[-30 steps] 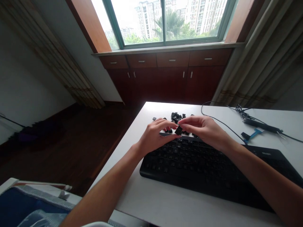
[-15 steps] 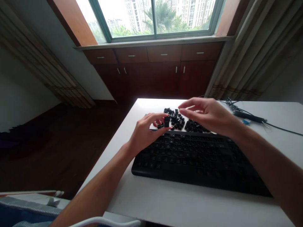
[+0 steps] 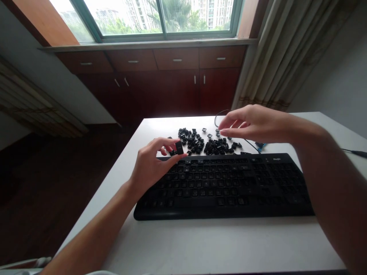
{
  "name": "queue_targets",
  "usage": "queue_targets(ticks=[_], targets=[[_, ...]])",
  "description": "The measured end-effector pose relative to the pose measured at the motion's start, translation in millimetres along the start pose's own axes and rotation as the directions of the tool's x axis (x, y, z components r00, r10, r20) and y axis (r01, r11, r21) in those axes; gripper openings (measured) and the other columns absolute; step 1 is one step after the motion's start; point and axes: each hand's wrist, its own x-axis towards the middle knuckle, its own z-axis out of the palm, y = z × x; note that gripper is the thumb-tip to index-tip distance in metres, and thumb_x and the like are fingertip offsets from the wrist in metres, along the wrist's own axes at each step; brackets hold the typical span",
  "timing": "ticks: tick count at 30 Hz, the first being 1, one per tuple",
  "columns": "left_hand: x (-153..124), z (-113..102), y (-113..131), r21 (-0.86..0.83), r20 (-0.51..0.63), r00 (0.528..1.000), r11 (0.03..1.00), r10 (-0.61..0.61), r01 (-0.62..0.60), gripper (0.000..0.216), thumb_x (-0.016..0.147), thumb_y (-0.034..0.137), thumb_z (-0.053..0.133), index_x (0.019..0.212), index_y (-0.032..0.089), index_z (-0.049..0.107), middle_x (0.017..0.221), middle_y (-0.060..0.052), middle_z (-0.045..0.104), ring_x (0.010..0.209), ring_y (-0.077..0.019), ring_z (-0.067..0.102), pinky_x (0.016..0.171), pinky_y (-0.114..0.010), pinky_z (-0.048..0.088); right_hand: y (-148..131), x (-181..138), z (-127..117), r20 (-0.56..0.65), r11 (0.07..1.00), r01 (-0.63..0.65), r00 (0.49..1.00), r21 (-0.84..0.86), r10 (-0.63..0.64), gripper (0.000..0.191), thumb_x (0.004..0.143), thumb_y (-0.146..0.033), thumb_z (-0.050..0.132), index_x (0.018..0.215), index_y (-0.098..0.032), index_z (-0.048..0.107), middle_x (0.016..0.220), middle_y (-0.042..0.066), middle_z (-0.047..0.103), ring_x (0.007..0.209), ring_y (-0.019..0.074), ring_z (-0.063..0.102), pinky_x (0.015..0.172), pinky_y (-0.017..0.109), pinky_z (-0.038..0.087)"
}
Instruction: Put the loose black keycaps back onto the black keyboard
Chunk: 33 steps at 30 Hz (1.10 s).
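A black keycap (image 3: 179,148) is pinched upright between the thumb and fingertips of my left hand (image 3: 151,158), just above the back left of the keyboard. My right hand (image 3: 249,121) hovers palm down beyond the keyboard, its thumb and fingers slightly apart. Its fingertips are right by some small grey cup-shaped pieces (image 3: 218,131); whether they touch one is unclear. Below both hands lies a black keyboard (image 3: 195,212), with many key positions looking uncovered. Loose black keycaps form a left pile (image 3: 195,143) and a right pile (image 3: 216,146) along its back edge.
The white table (image 3: 218,244) carries everything. A thin black cable (image 3: 251,145) runs behind the keyboard, near a small blue item (image 3: 260,145). A dark cord with a thicker end (image 3: 358,153) lies at the right. Wooden cabinets (image 3: 160,89) stand beyond the table under a window.
The view has turned to the right. My right hand has moved from above the black keycaps to the small grey pieces. My left hand still holds its keycap.
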Motion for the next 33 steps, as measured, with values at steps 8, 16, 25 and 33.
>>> queue_targets(ticks=[8, 16, 25, 33], targets=[[-2, 5, 5, -0.011, 0.016, 0.997, 0.997, -0.078, 0.078, 0.043, 0.078, 0.036, 0.082, 0.117, 0.026, 0.068, 0.099, -0.003, 0.073, 0.078, -0.0147, 0.068, 0.070, -0.029, 0.060, -4, 10, 17, 0.042, 0.998, 0.059, 0.997, 0.005, -0.060, 0.028, 0.085, -0.045, 0.068, 0.103, -0.027, 0.078, 0.093, 0.004, 0.076, 0.077, 0.0196, 0.068, 0.055, 0.028, 0.049], [-2, 6, 13, -0.012, 0.032, 0.999, 0.999, -0.029, 0.029, 0.041, 0.078, 0.038, 0.082, 0.115, 0.025, 0.069, 0.084, -0.001, 0.071, 0.066, -0.0107, 0.063, 0.062, -0.024, 0.058, -18, 20, 53, 0.056, 0.990, 0.144, 0.988, 0.004, -0.144, 0.023, 0.085, -0.035, 0.068, 0.105, -0.025, 0.074, 0.088, 0.003, 0.076, 0.076, 0.0182, 0.069, 0.063, 0.028, 0.049], [-4, 5, 14, 0.005, -0.016, 0.999, 0.999, 0.044, -0.044, 0.035, 0.081, 0.029, 0.079, 0.114, 0.024, 0.069, 0.084, 0.000, 0.071, 0.069, -0.0113, 0.062, 0.064, -0.025, 0.054, -38, 20, 92, -0.145, 0.961, 0.222, 0.969, 0.164, -0.199, 0.030, 0.089, -0.038, 0.066, 0.109, -0.017, 0.065, 0.096, 0.007, 0.073, 0.082, 0.0174, 0.067, 0.068, 0.029, 0.050], [-3, 1, 16, 0.049, -0.062, 0.979, 0.980, 0.195, -0.193, 0.039, 0.081, 0.020, 0.077, 0.119, 0.024, 0.067, 0.084, 0.000, 0.069, 0.069, -0.0122, 0.060, 0.065, -0.026, 0.052, -50, 18, 105, -0.280, 0.960, 0.163, 0.955, 0.226, -0.096, 0.022, 0.083, -0.037, 0.069, 0.092, -0.017, 0.066, 0.082, 0.004, 0.072, 0.073, 0.0165, 0.065, 0.065, 0.029, 0.050]])
